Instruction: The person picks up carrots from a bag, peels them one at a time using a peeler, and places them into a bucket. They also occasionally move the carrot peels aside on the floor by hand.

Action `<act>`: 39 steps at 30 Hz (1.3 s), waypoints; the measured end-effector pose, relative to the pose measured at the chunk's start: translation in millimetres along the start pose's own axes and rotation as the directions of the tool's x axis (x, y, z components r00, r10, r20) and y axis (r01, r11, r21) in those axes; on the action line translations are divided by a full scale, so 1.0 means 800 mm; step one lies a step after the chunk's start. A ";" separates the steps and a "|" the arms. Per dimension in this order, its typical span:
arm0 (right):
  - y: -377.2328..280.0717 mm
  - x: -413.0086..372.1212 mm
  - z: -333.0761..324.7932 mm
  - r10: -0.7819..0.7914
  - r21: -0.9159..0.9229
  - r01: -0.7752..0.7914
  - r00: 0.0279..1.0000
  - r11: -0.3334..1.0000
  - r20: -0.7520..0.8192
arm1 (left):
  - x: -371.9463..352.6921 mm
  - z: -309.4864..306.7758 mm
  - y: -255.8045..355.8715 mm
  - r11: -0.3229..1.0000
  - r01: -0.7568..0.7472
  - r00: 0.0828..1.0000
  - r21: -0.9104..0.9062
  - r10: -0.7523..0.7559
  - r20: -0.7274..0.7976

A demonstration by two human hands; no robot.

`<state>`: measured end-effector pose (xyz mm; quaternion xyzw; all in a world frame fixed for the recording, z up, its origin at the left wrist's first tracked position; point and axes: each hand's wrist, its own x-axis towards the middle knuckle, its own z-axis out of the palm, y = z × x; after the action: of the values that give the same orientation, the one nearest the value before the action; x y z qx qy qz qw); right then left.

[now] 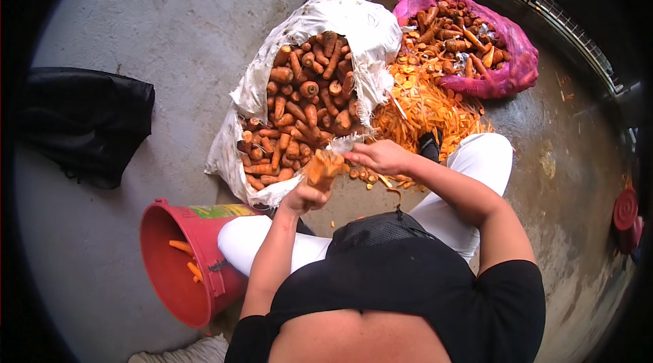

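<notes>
My left hand (307, 198) is closed around a thick carrot (323, 167), holding it upright in front of my lap. Part of the carrot's surface looks pale and bare. My right hand (382, 157) is closed just right of the carrot's top, its fingertips pinched toward it. What those fingers grip is too small and blurred to make out. Beyond both hands, a white woven sack (235, 139) lies open, full of unpeeled carrots (309, 115). Orange peelings and cut ends (428, 108) are heaped on the floor to the right of it.
A red bucket (153, 261) lies tipped at my left knee, with a few peeled carrots (182, 247) inside. A pink mesh sack (524, 64) of carrots and scraps stands at the back right. Black cloth or plastic (88, 122) lies at left. A metal grate (578, 37) borders the wet floor.
</notes>
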<state>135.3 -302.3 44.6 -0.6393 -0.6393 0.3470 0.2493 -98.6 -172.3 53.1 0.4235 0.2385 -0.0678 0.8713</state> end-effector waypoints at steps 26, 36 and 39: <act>-0.045 -0.039 0.013 0.068 -0.015 -0.072 0.980 0.997 -0.185 | 0.023 0.023 0.013 0.951 -0.098 0.973 0.293 0.154 -0.172; -0.035 -0.032 0.007 -0.017 -0.060 0.006 0.983 0.998 -0.183 | 0.012 0.018 0.009 0.969 -0.012 0.989 0.248 0.048 -0.140; -0.018 -0.025 -0.004 0.108 -0.072 -0.112 0.992 0.991 -0.061 | 0.005 0.014 0.004 0.978 -0.062 0.998 0.198 0.063 0.000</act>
<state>129.4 -320.7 59.9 -0.6922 -0.6082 0.3177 0.2238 -90.0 -179.1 59.2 0.5155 0.2199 -0.0623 0.8258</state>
